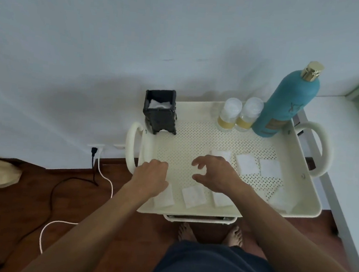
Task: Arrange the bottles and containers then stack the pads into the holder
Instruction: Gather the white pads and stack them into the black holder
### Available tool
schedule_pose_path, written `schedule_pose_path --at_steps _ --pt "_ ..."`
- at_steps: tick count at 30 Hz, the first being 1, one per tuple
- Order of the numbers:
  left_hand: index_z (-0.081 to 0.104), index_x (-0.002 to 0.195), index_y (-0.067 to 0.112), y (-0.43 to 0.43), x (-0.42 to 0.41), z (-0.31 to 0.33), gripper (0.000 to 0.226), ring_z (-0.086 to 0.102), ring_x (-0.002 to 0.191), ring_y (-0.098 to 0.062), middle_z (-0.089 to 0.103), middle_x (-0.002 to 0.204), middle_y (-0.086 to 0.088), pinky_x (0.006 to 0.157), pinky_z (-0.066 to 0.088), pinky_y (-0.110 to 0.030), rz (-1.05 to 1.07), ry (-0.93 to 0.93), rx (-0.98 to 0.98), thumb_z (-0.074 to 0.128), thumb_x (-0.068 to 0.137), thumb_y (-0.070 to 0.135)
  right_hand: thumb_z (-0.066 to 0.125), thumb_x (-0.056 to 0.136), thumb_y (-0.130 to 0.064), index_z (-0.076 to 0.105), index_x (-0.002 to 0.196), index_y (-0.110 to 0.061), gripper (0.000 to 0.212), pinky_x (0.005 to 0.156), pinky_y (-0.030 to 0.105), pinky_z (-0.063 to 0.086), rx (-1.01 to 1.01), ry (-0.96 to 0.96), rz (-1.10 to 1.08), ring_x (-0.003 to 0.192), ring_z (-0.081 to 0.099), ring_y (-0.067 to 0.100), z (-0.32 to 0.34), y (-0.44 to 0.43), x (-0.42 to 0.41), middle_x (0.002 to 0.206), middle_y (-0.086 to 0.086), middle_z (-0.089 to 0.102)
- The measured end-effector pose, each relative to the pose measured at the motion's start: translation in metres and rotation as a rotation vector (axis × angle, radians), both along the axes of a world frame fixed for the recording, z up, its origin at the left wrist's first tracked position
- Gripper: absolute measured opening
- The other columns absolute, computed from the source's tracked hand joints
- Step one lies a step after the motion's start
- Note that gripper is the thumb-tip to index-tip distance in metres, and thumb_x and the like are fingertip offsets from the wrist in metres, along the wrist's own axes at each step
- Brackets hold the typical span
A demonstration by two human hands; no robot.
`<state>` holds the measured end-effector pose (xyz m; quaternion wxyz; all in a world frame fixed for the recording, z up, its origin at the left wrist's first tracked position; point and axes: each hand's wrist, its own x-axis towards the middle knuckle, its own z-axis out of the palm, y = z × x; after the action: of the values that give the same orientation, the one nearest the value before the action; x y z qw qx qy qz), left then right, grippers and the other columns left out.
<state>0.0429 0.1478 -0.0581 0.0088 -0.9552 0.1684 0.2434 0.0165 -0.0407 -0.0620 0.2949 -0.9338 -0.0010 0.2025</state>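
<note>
A cream perforated tray (197,137) tops a cart. At its back left corner stands a black square holder (160,110) with white pads inside. At the back right stand a tall teal bottle (284,103) with a gold cap and two small clear bottles (229,115) (249,114). Several white pads lie on the tray: one (193,196) near the front, two more (247,163) (270,168) to the right. My left hand (151,176) hovers curled over the front left, above a pad (166,198). My right hand (216,173) floats mid-tray, fingers spread, holding nothing.
The cart has looped handles on the left (131,145) and right (321,147). A white wall rises behind. Black and white cables (106,179) run from a wall socket across the wooden floor. A white table edge (341,191) with a green object lies to the right.
</note>
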Motion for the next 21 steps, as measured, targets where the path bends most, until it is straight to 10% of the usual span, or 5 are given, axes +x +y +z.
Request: schedule_pose_path --at_steps 21 --pt "0.055 0.094 0.011 -0.013 0.006 0.013 0.007 0.055 0.078 -0.027 0.056 0.095 -0.01 0.065 0.044 -0.036 0.034 -0.041 -0.104 0.051 0.089 0.009 0.056 0.086 -0.027 0.068 0.089 -0.026 0.012 0.069 0.031 0.049 -0.109 -0.019 -0.029 0.085 0.063 0.022 -0.018 -0.001 -0.005 0.097 0.001 0.069"
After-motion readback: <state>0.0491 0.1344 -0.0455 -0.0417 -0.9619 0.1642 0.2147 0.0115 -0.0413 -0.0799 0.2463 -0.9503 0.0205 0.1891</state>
